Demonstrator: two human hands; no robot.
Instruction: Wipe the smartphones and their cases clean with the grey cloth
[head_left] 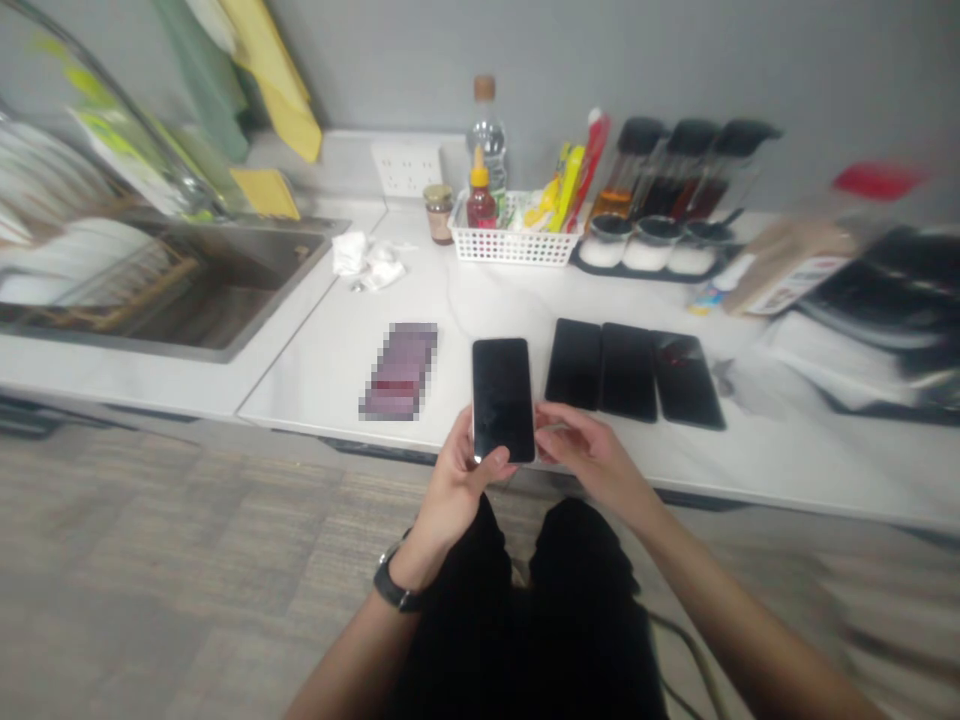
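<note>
A smartphone [503, 398] with a dark screen is held up over the counter's front edge. My left hand [459, 478] is closed around its lower left side, the thumb resting on the bottom of the screen. At the phone's lower right edge, my right hand [589, 452] has its fingers bent together against the side; part of this grip is hidden. Three more dark-screened phones lie side by side on the right: a left one [574, 363], a middle one [628, 371] and a right one [688, 378]. Left of the held phone lies a pixelated purple rectangle [400, 370], its kind unclear.
A white basket [516, 246] with bottles and packets stands at the back, beside a jar [439, 213]. Seasoning jars [649, 245] sit right of it. Crumpled tissue [367, 262] lies near the sink [225, 340]. A large red-capped container [799, 250] stands at the right.
</note>
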